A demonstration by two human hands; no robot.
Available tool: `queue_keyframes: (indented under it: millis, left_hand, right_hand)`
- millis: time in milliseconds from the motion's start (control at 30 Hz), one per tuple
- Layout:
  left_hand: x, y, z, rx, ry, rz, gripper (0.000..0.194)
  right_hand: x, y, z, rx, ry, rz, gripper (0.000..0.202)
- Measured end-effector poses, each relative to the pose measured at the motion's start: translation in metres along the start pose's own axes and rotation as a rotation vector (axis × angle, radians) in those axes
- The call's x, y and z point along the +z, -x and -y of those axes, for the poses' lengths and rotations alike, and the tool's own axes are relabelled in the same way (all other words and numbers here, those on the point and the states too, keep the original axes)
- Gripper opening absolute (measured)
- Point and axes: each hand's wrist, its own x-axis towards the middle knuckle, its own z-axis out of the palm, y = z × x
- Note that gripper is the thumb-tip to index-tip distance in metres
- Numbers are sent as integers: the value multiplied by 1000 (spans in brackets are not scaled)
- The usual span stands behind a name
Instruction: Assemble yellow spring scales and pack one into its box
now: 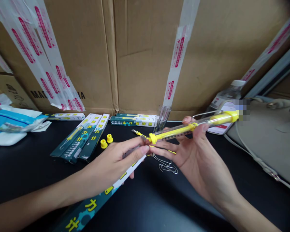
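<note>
Above the black table (pixel 164 209), we hold a clear-and-yellow spring scale (pixel 181 130) in the right hand (pixel 203 158) and a printed carton (pixel 96 199) in the left hand (pixel 118 161). The scale is tilted, its right end raised and its left end beside the left fingertips; we cannot tell whether the two touch.

We grip the tube near mid-length, probably to balance it and leave both ends accessible. We pinch the carton near its upper end, which seems to steady it and bring that end near the scale. Behind the hands, the yellow caps (pixel 106 141), clear tubes (pixel 163 117) and flat boxes (pixel 79 138) stand or lie apart, presumably to leave working room; the metal hooks (pixel 168 166) rest just left of the right palm.

Right hand pose: forearm from the lower right, palm turned upward and to the left, thumb closed over the tube, lower fingers extended beneath it. Left hand pose: forearm from the left edge, back of hand upward, thumb and fingers clamped around the carton.
</note>
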Motion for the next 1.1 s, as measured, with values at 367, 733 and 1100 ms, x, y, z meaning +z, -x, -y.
queue_keyframes:
  millis: [367,733,1100]
  left_hand:
    - [-4,1,-3,38,-189,20,31]
    - [-6,-5,0,21,-164,37,36]
    - [-11,-5,1,50,-188,81,28]
  right_hand:
    - [-4,-3,2,-143,236,-12,24]
    - [-2,-4,7,40,151,57,31]
    - [-6,-7,9,61,165,47,33]
